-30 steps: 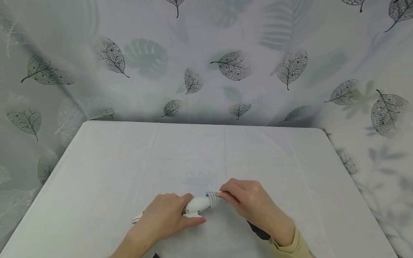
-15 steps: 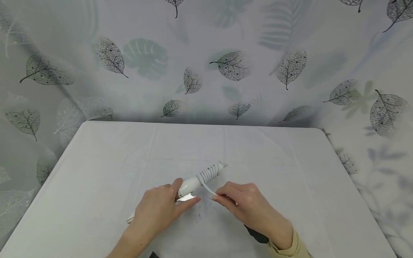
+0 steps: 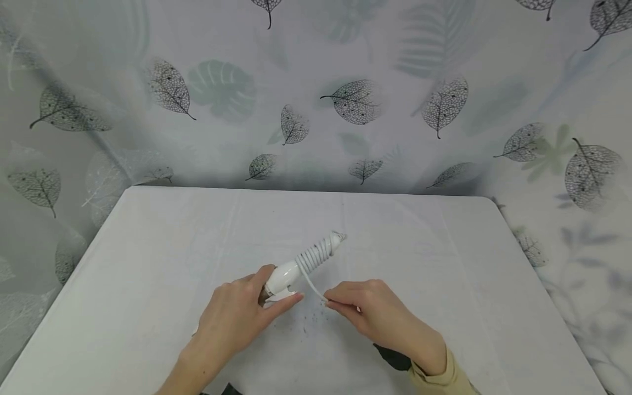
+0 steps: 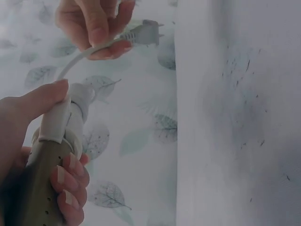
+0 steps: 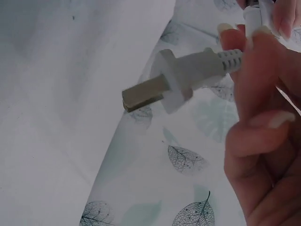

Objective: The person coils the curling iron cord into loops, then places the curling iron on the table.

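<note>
A white-handled curling iron [image 3: 281, 277] is held at a slant above the table, its handle end pointing away to the right. White cord [image 3: 316, 256] is coiled round that handle. My left hand [image 3: 232, 318] grips the perforated barrel [image 4: 42, 183], fingers curled round it, with the thumb on the white clamp lever [image 4: 55, 121]. Between thumb and fingers, my right hand [image 3: 380, 312] pinches the cord just behind its two-pin plug [image 5: 197, 70]. A short free length of cord runs from the coils to that hand. Most of the barrel is hidden behind my left hand in the head view.
A white table [image 3: 197, 236] lies under the hands, with small dark specks [image 3: 306, 323] near the middle. Leaf-patterned cloth [image 3: 316, 99] hangs behind it and at both sides. A black piece [image 3: 393, 357] shows under the right wrist.
The curling iron's handle end has swung up and away from me. My left hand has shifted left and forward. The right hand has come off the coils, and a stretch of cord now spans between.
</note>
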A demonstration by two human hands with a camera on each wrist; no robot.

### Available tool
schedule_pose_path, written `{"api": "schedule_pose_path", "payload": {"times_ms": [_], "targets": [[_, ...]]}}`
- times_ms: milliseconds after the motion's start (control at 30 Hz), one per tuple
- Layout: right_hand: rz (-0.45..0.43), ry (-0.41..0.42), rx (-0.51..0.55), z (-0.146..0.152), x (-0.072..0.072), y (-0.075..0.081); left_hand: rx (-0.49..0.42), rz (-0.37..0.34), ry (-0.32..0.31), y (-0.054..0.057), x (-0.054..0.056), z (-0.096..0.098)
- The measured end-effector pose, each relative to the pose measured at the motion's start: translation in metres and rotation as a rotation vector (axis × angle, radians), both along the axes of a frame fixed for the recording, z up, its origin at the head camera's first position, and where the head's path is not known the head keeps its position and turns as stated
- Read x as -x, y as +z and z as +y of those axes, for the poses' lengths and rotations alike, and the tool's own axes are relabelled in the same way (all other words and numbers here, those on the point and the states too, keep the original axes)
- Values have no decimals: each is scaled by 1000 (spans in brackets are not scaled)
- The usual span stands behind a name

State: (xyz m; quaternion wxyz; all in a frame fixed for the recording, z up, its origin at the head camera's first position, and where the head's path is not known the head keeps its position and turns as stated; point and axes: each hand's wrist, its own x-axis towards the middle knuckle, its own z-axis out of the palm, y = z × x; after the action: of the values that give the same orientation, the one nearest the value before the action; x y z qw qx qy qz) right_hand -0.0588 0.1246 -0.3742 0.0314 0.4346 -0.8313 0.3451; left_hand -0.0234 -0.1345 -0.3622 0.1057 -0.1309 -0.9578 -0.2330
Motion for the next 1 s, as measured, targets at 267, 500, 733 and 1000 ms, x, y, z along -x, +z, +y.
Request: {"api": "schedule_pose_path", "payload": {"times_ms": [267,500,733,1000], "targets": [[-51,16,-85,4,9,-11,-30,4,-49,0,-3,5],[13,-9,-77,4,17,-22,-122,3,-163,-1,-4,5],[119,-92,-43,8,23,-30,-153,-10,-298,-1,-4,4],[32,132,63,7,26,-26,-160,-134,-462,2,-6,6]]}}
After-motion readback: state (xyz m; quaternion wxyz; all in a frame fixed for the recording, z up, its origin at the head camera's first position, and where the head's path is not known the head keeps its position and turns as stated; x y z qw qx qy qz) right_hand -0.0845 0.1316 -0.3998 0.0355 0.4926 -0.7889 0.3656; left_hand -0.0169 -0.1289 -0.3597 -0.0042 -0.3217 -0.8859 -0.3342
